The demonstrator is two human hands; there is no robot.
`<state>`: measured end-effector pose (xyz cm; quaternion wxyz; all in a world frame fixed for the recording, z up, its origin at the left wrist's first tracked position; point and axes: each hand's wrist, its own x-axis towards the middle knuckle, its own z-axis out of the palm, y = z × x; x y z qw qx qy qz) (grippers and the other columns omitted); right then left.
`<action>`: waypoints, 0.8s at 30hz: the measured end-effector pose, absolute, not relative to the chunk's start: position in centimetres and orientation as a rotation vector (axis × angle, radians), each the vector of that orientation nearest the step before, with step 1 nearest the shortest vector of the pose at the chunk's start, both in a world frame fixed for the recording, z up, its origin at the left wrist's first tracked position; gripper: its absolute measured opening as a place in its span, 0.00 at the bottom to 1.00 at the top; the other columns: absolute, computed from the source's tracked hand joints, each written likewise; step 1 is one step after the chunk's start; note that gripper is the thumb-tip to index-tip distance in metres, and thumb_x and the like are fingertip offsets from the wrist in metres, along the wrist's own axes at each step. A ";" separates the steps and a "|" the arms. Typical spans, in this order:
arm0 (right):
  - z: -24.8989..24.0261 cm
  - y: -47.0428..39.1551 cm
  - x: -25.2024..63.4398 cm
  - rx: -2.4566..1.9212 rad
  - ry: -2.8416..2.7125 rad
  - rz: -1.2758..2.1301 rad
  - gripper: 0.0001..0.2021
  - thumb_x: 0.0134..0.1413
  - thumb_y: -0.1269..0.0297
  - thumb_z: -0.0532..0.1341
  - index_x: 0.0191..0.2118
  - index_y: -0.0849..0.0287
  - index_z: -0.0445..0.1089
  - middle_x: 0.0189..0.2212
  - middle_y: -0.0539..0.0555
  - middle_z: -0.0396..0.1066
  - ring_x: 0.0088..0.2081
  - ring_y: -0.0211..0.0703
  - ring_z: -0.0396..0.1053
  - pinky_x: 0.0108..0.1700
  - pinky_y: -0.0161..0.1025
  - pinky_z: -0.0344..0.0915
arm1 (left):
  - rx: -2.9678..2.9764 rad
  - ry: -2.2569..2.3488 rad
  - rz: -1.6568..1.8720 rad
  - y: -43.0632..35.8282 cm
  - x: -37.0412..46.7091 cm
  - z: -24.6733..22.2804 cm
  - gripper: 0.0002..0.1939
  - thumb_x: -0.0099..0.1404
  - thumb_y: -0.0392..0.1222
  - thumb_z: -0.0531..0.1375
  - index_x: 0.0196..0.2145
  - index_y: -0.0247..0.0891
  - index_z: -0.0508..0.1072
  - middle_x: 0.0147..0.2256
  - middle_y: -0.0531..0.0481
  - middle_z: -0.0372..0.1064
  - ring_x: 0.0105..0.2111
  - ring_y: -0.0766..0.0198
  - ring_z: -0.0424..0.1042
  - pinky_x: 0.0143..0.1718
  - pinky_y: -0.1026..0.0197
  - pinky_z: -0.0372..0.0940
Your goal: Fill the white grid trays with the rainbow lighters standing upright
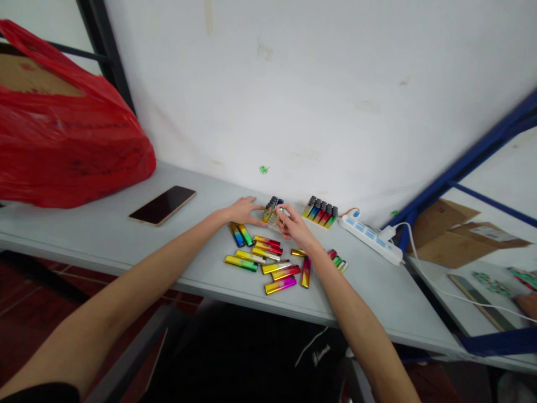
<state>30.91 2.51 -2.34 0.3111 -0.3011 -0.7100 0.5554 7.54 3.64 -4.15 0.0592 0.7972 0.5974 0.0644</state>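
Note:
Several lighters with shiny two-coloured bodies lie loose on the grey table, among them a yellow and purple lighter (280, 286) and a yellow and green lighter (240, 263). Beyond them stands a clear tray (273, 220), partly filled with upright lighters (271, 208). My left hand (243, 211) is at the tray's left side, fingers spread, thumb close to its near edge. Over the tray's right part, my right hand (292, 225) is closed on a lighter (283, 210), mostly hidden by the fingers. Farther right, a second block of upright lighters (320, 212) stands near the wall.
A dark-screened phone (163, 205) lies on the left of the table (201, 196). Behind it sits a red plastic bag (71, 145) with a carton inside. To the right are a white power strip (369, 238) with a cable, a blue frame (470, 162) and cardboard boxes (440, 238).

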 end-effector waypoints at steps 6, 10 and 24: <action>-3.3 3.1 30.5 -0.957 -2.016 0.596 0.25 0.61 0.44 0.54 0.22 0.57 0.59 0.18 0.45 0.52 0.24 0.35 0.51 0.27 0.34 0.49 | 2.411 1.794 0.208 3.6 7.6 -4.0 0.44 0.58 0.73 0.61 0.66 0.50 0.63 0.69 0.41 0.51 0.68 0.40 0.49 0.66 0.47 0.46; -3.4 3.0 30.4 -1.039 -2.007 0.429 0.22 0.60 0.52 0.54 0.18 0.56 0.52 0.16 0.44 0.46 0.23 0.34 0.48 0.27 0.36 0.44 | 2.420 1.794 0.198 3.4 7.7 -3.8 0.44 0.59 0.73 0.60 0.67 0.51 0.62 0.69 0.41 0.51 0.69 0.42 0.48 0.66 0.46 0.45; -3.3 4.2 31.4 -0.941 -2.178 0.236 0.19 0.70 0.51 0.49 0.32 0.56 0.66 0.29 0.53 0.68 0.34 0.43 0.66 0.38 0.37 0.60 | 2.413 1.792 0.217 3.5 7.7 -4.0 0.44 0.58 0.74 0.60 0.65 0.48 0.64 0.69 0.38 0.50 0.68 0.41 0.49 0.66 0.47 0.47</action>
